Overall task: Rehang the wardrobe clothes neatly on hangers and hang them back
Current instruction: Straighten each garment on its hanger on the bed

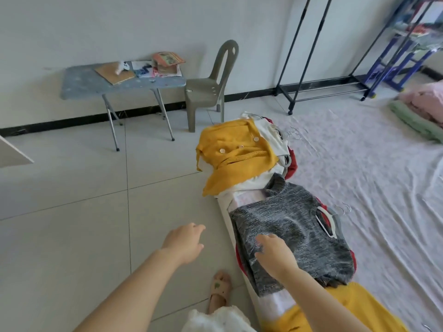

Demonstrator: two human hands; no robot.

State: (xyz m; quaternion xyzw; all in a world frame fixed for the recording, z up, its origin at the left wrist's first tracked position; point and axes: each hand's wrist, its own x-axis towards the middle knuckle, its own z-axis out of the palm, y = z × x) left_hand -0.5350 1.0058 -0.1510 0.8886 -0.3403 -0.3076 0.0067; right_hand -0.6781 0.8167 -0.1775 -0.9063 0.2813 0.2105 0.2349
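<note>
So the grey sweater (294, 224) lies flat on top of a long pile of clothes along the edge of a pale sheet (371, 176) spread on the floor (72, 188). A yellow cardigan (230, 154) sits bunched at the far end of the pile. The right hand (275, 255) is on the sweater's near side, fingers curled into the knit and pinching it. The left hand (184, 243) hovers over the tiles beside the pile, fingers loose, holding nothing. A white hanger (327, 224) pokes out at the sweater's right edge. The black clothes rack (309, 56) stands against the wall, well apart from the pile.
</note>
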